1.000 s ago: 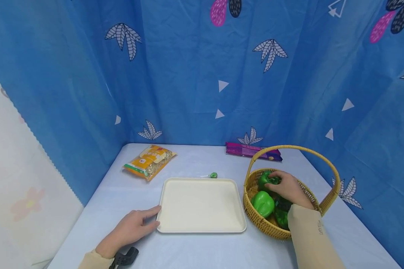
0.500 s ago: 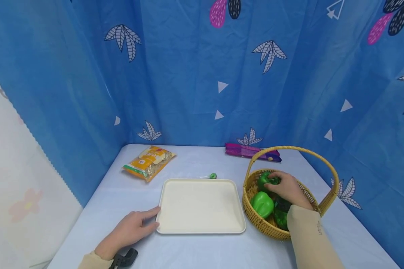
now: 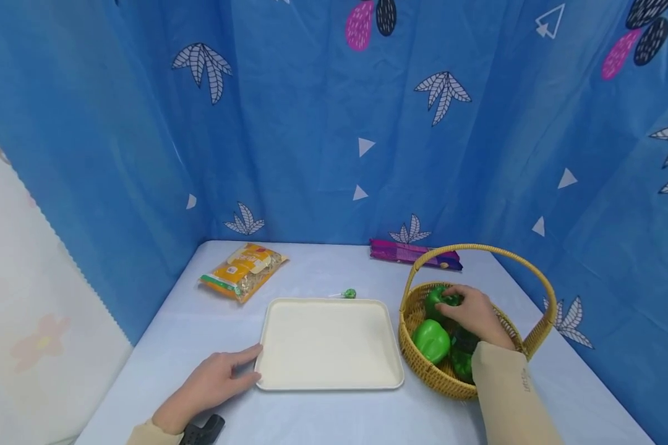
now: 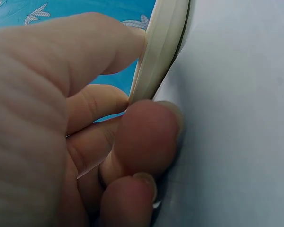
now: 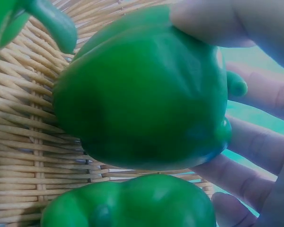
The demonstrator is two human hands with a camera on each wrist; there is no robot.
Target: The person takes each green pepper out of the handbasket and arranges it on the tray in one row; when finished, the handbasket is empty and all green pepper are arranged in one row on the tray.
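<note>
My right hand (image 3: 475, 312) is inside a wicker basket (image 3: 440, 382) and grips a dark green bell pepper (image 3: 433, 301) between thumb and fingers. In the right wrist view the held bell pepper (image 5: 146, 94) sits against the woven wall. A brighter green bell pepper (image 3: 431, 341) lies nearer the basket's front, and another green one (image 3: 461, 366) is partly hidden by my wrist. My left hand (image 3: 214, 376) touches the left edge of a cream tray (image 3: 329, 343) with thumb and forefinger. In the left wrist view, these fingertips meet the tray's rim (image 4: 161, 42) from outside.
A yellow food packet (image 3: 245, 272) lies at the back left of the white table (image 3: 312, 269). Behind the tray is a small green lollipop (image 3: 349, 293). A purple packet (image 3: 406, 253) sits at the back right. The basket's tall handle (image 3: 479, 247) arches over my right hand.
Both hands keep their places at the tray and on the bell pepper. Only the head view shifts slightly.
</note>
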